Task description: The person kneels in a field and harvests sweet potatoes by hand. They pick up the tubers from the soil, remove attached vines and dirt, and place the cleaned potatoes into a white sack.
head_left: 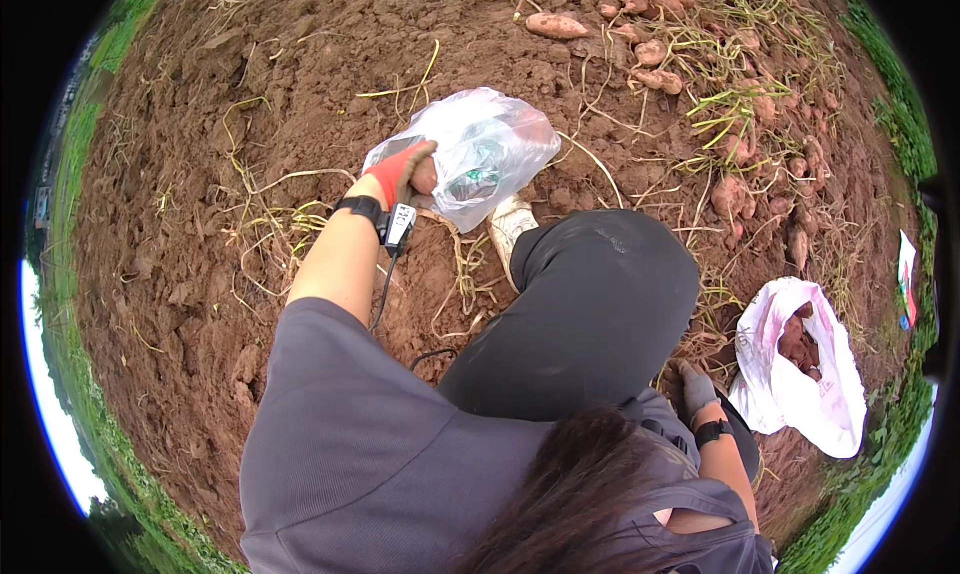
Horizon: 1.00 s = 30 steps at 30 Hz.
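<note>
My left hand (401,169), in a red and brown work glove, holds a reddish sweet potato (424,177) against the mouth of a clear plastic bag (487,143). The bag lies on the soil just beyond my shoe (513,233), and its contents show only dimly through the film. My right hand (696,391), in a greyish glove, is low beside my bent knee, close to the ground and dry vines. My leg and shadow partly hide its fingers, so I cannot make out anything in them.
Several sweet potatoes (731,197) lie among vines along the right side, with more (556,26) at the top. A white plastic bag (832,416) holding sweet potatoes stands open at the right. Loose brown soil (187,199) spreads left. A cable (384,293) hangs from my left wrist device.
</note>
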Tool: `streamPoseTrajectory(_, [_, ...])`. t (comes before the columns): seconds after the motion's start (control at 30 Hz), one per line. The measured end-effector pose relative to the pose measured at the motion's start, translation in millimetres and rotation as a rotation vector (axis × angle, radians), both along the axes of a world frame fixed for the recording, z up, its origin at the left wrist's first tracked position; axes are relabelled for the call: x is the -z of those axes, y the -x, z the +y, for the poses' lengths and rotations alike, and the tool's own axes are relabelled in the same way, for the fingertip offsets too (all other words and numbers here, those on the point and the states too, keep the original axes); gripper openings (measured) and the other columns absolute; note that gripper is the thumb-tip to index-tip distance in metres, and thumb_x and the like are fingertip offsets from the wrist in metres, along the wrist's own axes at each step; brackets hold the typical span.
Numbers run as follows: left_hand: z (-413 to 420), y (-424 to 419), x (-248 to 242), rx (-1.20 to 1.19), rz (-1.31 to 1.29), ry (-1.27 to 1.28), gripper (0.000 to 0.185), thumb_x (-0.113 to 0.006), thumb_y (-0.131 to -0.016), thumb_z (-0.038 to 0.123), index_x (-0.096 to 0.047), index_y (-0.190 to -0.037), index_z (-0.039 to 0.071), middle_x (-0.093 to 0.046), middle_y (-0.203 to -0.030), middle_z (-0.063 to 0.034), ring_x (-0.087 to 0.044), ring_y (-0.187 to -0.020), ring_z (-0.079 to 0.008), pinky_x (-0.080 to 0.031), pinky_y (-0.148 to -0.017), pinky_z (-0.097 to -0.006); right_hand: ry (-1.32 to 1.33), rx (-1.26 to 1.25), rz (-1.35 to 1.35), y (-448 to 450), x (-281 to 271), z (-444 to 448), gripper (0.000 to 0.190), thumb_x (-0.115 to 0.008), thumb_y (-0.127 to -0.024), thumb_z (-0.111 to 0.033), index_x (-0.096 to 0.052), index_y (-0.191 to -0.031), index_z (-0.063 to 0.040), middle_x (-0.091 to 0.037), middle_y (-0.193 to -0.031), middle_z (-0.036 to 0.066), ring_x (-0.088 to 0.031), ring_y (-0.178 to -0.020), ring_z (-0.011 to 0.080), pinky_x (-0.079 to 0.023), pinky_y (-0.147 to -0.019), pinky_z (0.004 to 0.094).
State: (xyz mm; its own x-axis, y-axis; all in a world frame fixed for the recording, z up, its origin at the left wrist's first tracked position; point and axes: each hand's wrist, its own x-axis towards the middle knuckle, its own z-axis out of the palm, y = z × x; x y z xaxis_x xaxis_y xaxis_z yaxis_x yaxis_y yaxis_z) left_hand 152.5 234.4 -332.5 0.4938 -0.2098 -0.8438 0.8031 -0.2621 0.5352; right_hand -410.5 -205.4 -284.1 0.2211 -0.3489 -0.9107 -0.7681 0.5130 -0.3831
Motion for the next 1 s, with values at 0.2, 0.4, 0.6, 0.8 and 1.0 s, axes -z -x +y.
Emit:
streamPoseTrajectory(0.2, [-66, -28, 14, 1.001, -0.671, -0.627, 0.078, -0.059, -0.091, 0.065, -0.055, -0.143, 0.007, -0.064, -0.137, -0.0249, -0.061, -0.128, -0.0411, -0.050, -0.102, -0.0472, 0.192, -0.170, 0.025, 0, -4, 5, 0.028, -0.055, -0.105, -0.029, -0.062, -0.118, -0.005, -0.067, -0.095, 0.007, -0.061, -0.077, 0.0211, -0.052, -0.068, 0.0360])
streamPoseTrajectory(0.4, [-153, -32, 14, 0.657, -0.616, -0.530, 0.080, -0.054, -0.092, 0.070, -0.054, -0.148, 0.012, -0.058, -0.146, -0.0228, -0.057, -0.133, -0.0398, -0.047, -0.107, -0.0462, 0.153, -0.195, 0.061, -1, -19, 7, 0.031, -0.056, -0.105, -0.026, -0.062, -0.124, -0.002, -0.071, -0.105, 0.011, -0.067, -0.084, 0.0225, -0.056, -0.073, 0.0367])
streamPoseTrajectory(0.6, [-181, -55, 57, 0.829, -0.565, -0.604, 0.088, -0.051, -0.093, 0.073, -0.044, -0.158, 0.014, -0.056, -0.151, -0.0143, -0.054, -0.135, -0.0315, -0.039, -0.115, -0.0404, 0.167, -0.229, 0.109, -12, -33, 16, 0.036, -0.056, -0.105, -0.028, -0.062, -0.126, 0.001, -0.072, -0.107, 0.011, -0.070, -0.092, 0.0235, -0.058, -0.081, 0.0368])
streamPoseTrajectory(0.8, [-151, -79, 74, 0.542, -0.369, -0.278, 0.085, -0.042, -0.099, 0.073, -0.047, -0.156, 0.011, -0.055, -0.152, -0.0134, -0.051, -0.138, -0.0313, -0.037, -0.115, -0.0386, 0.252, -0.312, 0.083, -12, -29, 16, 0.035, -0.056, -0.106, -0.028, -0.062, -0.123, 0.002, -0.073, -0.102, 0.011, -0.070, -0.083, 0.0214, -0.057, -0.076, 0.0338])
streamPoseTrajectory(1.0, [-120, -74, 0, 0.412, -0.238, -0.012, 0.069, -0.042, -0.103, 0.067, -0.058, -0.145, 0.014, -0.064, -0.135, -0.0130, -0.057, -0.130, -0.0230, -0.050, -0.100, -0.0418, 0.120, -0.144, 0.050, -18, -32, 18, 0.033, -0.056, -0.106, -0.025, -0.062, -0.124, 0.001, -0.074, -0.102, 0.011, -0.071, -0.083, 0.0219, -0.057, -0.070, 0.0347])
